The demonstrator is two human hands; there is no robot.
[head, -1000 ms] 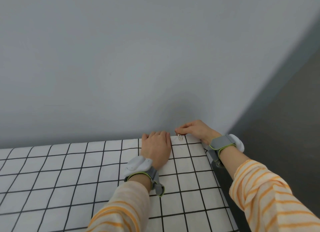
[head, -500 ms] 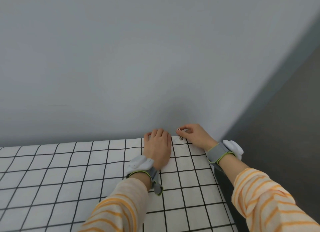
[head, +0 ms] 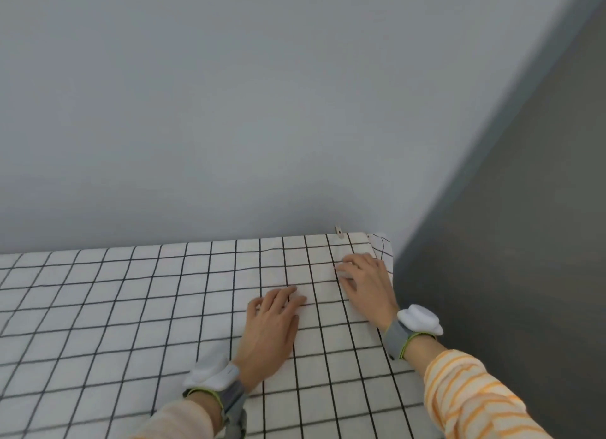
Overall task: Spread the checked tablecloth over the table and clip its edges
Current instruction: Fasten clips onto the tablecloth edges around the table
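The white tablecloth with black checks (head: 131, 307) covers the table from the near edge to the far edge by the wall. A small pale clip (head: 339, 232) sits on the cloth's far edge near the right corner. My left hand (head: 273, 324) lies flat on the cloth, fingers apart, holding nothing. My right hand (head: 367, 284) rests palm down on the cloth beside the right edge, a little short of the clip, fingers spread. The cloth's far right corner (head: 380, 245) folds over the table's corner.
A pale grey wall (head: 229, 110) rises directly behind the far edge. To the right of the table lies dark grey floor (head: 508, 242). Both wrists carry grey bands with white sensor pods.
Both hands have drawn back from the far edge toward me. My right hand has let go of the clip, which now stays on the cloth's far edge.
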